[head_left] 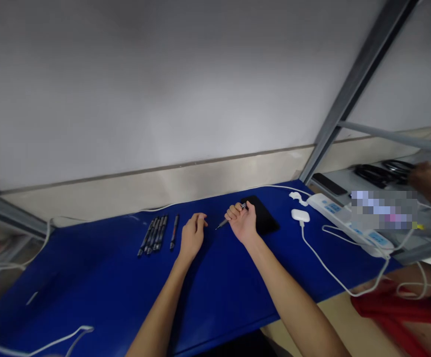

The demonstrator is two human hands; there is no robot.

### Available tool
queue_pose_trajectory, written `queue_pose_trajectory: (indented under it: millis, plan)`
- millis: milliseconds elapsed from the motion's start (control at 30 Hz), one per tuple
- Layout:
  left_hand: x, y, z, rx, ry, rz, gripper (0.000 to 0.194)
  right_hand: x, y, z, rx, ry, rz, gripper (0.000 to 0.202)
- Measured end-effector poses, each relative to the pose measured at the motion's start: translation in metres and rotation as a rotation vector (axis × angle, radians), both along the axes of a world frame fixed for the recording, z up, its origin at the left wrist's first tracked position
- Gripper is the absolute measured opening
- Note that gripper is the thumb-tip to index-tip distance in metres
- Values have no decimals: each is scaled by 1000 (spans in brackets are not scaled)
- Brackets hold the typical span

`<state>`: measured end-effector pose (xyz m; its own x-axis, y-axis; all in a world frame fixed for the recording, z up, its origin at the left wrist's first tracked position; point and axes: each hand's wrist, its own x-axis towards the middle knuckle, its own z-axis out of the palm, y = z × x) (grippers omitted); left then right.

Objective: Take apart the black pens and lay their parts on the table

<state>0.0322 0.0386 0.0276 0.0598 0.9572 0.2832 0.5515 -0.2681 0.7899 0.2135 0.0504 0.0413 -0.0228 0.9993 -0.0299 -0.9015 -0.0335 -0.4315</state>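
My right hand point(243, 222) is closed around a slim pen point(222, 224), with its pointed tip sticking out to the lower left and its other end showing near my thumb. A short way to the left, my left hand point(193, 234) rests on the blue tabletop point(126, 292) with its fingers loosely bent and thumb apart; nothing shows in it. Just left of that hand lies a single dark pen point(174, 232) with a reddish mark. Farther left, several dark pens point(153, 235) lie side by side in a slanted row.
A black flat pad point(263, 215) lies behind my right hand. To its right are a white earbud case point(300, 215) on a cable and a white power strip point(330, 208). A metal frame post point(327, 131) rises at the right; another person's hand point(429, 183) is beyond it.
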Motion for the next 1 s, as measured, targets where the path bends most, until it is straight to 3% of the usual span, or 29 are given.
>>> queue_pose_trajectory:
  millis: [167, 267, 367, 467, 767, 1000]
  plan:
    - [-25, 5, 2, 192, 522, 393, 40, 0, 1, 3, 11, 10, -8, 36]
    - [-34, 4, -2, 149, 745, 595, 51, 1, 1, 4, 17, 47, 10, 36]
    - [-39, 3, -6, 21, 831, 697, 62, 2, 0, 5, 25, 72, -4, 35]
    - [-41, 4, -8, -115, 808, 731, 68, 3, -2, 6, 32, 72, -6, 34]
    - [-53, 8, -8, -273, 778, 695, 71, 5, -5, 14, 65, 101, 25, 34]
    - [-51, 10, -11, -248, 831, 665, 65, 2, -6, 16, 44, 61, 25, 35]
